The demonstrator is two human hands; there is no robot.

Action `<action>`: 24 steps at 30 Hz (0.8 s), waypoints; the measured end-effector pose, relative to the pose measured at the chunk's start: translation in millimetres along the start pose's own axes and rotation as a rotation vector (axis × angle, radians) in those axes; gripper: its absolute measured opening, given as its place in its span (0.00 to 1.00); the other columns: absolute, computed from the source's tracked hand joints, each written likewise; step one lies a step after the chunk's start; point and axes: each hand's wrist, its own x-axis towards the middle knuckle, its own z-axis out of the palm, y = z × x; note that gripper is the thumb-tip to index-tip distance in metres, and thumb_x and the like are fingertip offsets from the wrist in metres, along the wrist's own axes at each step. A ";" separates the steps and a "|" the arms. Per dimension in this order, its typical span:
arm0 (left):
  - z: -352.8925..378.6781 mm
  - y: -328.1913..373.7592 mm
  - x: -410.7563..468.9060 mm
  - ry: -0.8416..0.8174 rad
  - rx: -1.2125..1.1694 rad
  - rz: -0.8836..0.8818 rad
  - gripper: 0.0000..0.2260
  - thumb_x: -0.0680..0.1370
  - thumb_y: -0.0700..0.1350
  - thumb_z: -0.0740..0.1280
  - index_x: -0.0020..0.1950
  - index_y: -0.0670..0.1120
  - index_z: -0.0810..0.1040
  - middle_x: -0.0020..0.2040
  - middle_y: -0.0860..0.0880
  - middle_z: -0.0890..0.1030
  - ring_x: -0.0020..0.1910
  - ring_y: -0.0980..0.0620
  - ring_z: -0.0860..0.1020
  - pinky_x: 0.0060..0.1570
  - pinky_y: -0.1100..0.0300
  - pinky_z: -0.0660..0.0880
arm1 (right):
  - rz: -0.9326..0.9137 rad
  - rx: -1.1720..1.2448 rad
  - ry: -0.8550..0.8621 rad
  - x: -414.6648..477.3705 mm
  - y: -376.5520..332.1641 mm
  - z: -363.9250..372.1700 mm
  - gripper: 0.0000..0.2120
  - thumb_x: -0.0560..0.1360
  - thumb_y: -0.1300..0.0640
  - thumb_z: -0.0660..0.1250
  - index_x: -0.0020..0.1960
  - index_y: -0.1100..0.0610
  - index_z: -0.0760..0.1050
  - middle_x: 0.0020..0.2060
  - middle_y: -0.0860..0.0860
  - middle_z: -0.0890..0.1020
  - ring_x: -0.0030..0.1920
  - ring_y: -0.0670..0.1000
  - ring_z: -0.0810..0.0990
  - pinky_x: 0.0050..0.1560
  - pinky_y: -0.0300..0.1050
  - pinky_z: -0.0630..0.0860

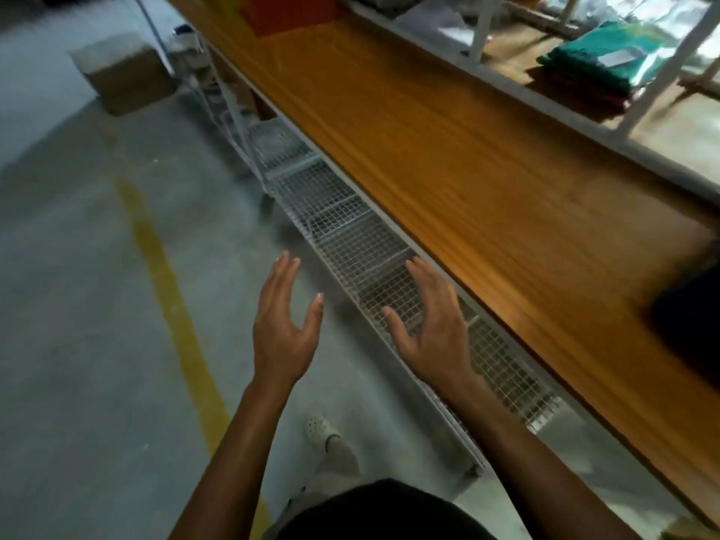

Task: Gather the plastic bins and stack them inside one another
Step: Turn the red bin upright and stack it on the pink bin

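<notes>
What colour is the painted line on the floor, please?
Yellow, and a little worn; the line shows best in the head view.

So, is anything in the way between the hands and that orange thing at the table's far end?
Nothing visible. The left hand and right hand are empty beside the table, whose wood is bare up to the orange thing. It is blurred and cropped, so whether it is a bin is unclear.
</notes>
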 end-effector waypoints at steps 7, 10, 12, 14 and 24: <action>-29.9 -96.0 56.9 0.053 0.064 -0.132 0.27 0.79 0.54 0.62 0.73 0.40 0.70 0.75 0.43 0.69 0.75 0.48 0.66 0.73 0.58 0.62 | -0.021 0.007 -0.128 77.7 -19.5 105.8 0.31 0.77 0.44 0.64 0.75 0.59 0.64 0.72 0.57 0.70 0.72 0.54 0.68 0.72 0.45 0.63; -36.0 -130.4 83.5 0.006 0.093 -0.155 0.27 0.79 0.54 0.62 0.74 0.41 0.68 0.76 0.44 0.68 0.76 0.49 0.64 0.74 0.61 0.60 | -0.016 0.018 -0.154 109.9 -28.7 145.8 0.32 0.77 0.44 0.63 0.76 0.58 0.62 0.73 0.56 0.70 0.73 0.53 0.67 0.72 0.45 0.62; -39.4 -150.9 100.0 -0.030 0.118 -0.131 0.27 0.79 0.54 0.62 0.74 0.41 0.68 0.76 0.44 0.68 0.76 0.49 0.64 0.74 0.62 0.59 | -0.009 0.040 -0.181 127.3 -31.6 171.3 0.32 0.77 0.44 0.63 0.76 0.57 0.62 0.73 0.56 0.69 0.73 0.53 0.67 0.72 0.45 0.61; -44.2 -170.8 118.2 -0.049 0.136 -0.129 0.27 0.80 0.54 0.62 0.74 0.41 0.68 0.76 0.44 0.67 0.76 0.50 0.63 0.74 0.65 0.57 | -0.004 0.055 -0.206 141.9 -32.6 194.6 0.32 0.77 0.43 0.62 0.76 0.57 0.61 0.73 0.55 0.69 0.73 0.53 0.67 0.72 0.45 0.61; -47.1 -240.1 235.2 0.047 0.151 -0.205 0.26 0.79 0.54 0.62 0.75 0.42 0.67 0.76 0.45 0.67 0.76 0.51 0.63 0.73 0.69 0.56 | -0.011 0.104 -0.264 268.0 -33.5 279.9 0.32 0.77 0.44 0.62 0.77 0.57 0.62 0.74 0.55 0.68 0.75 0.52 0.65 0.72 0.45 0.61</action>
